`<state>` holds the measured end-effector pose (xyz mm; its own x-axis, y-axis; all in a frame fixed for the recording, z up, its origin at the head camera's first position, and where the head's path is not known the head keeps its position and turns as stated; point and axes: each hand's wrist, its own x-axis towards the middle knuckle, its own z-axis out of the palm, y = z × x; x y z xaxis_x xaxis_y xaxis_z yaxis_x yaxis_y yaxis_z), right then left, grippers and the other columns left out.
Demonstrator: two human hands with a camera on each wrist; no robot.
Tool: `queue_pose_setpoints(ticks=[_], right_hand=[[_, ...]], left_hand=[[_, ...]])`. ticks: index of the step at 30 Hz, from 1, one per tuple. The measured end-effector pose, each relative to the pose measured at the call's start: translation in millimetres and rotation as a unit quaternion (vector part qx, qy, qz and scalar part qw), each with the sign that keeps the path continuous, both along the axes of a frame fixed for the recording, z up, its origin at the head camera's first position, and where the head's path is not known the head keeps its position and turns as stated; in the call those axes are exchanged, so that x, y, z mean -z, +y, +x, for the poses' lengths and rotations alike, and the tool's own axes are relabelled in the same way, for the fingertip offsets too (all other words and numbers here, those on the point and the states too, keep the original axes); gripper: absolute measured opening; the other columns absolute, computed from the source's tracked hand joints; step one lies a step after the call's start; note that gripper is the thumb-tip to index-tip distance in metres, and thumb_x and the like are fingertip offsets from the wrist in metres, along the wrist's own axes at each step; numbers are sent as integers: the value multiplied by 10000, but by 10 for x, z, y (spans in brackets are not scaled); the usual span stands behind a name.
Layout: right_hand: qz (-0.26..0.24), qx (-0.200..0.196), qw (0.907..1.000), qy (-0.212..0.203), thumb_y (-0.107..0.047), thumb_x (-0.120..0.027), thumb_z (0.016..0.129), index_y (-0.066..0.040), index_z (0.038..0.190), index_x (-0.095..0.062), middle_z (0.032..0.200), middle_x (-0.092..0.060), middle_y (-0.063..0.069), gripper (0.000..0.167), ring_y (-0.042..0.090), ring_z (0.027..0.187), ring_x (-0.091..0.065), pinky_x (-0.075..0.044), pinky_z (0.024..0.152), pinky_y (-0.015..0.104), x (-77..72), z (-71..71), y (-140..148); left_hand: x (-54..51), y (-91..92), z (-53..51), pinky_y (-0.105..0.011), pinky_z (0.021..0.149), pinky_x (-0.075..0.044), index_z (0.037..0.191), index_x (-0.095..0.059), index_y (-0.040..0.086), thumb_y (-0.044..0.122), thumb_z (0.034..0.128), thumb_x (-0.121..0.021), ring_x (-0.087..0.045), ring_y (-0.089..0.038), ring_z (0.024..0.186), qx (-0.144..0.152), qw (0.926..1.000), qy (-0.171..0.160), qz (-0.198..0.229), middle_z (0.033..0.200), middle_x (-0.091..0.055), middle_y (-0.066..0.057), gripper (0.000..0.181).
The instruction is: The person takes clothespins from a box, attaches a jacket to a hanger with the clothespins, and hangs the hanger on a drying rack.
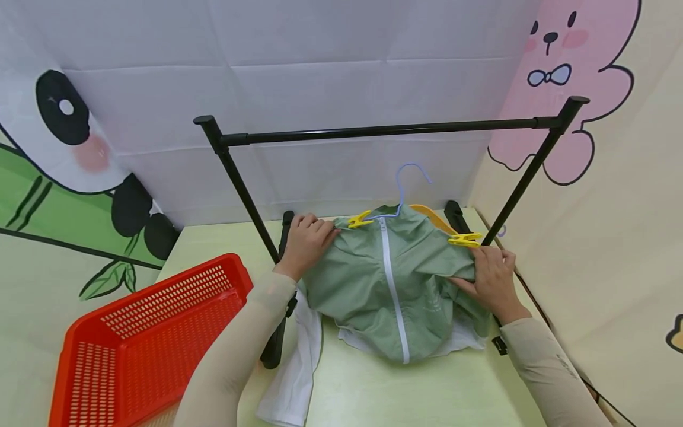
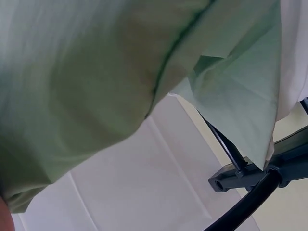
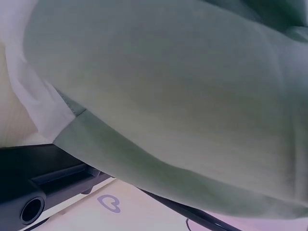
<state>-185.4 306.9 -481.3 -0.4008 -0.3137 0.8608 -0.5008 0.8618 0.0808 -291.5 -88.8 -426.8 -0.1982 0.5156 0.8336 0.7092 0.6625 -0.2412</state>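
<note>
A green zip-up jacket [image 1: 352,279] with a white zipper hangs on a light blue hanger [image 1: 401,187], whose hook stands free of the rack bar. One yellow clip [image 1: 360,219] pinches the jacket near the left shoulder; another yellow clip [image 1: 465,239] sits at the right shoulder. My left hand [image 1: 309,242] grips the left shoulder end. On the other side my right hand [image 1: 495,281] holds the right shoulder, thumb in front. Green cloth [image 2: 86,82] fills much of the left wrist view, and the jacket [image 3: 159,106] covers most of the right one, hiding the fingers.
A black rack [image 1: 384,129] stands over the table, its crossbar beyond and above the jacket. Behind the jacket are an orange hanger [image 1: 432,218] and a white garment [image 1: 290,379] trailing onto the table. A red basket [image 1: 155,332] is at the left; a wall rises at right.
</note>
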Motion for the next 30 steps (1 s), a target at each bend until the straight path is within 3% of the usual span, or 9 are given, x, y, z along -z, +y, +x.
queue_pose_setpoints(ticks=[7, 30], right_hand=[[183, 135, 9994, -278, -723, -350, 950, 115, 1098, -531, 950, -508, 295, 871, 477, 816, -467, -243, 698, 572, 23, -3, -8], [77, -173, 9992, -357, -689, -430, 948, 129, 1052, -498, 974, -479, 296, 827, 458, 784, -413, -277, 678, 528, -50, -86, -37]], left_hand=[[27, -15, 20, -455, 669, -455, 808, -582, 45, 305, 1065, -472, -551, -275, 651, 79, 9997, 152, 182, 672, -643, -68, 381], [55, -68, 104, -486, 683, -426, 800, -581, 28, 267, 1050, -515, -549, -282, 658, 102, 9985, 221, 498, 683, -620, -96, 352]])
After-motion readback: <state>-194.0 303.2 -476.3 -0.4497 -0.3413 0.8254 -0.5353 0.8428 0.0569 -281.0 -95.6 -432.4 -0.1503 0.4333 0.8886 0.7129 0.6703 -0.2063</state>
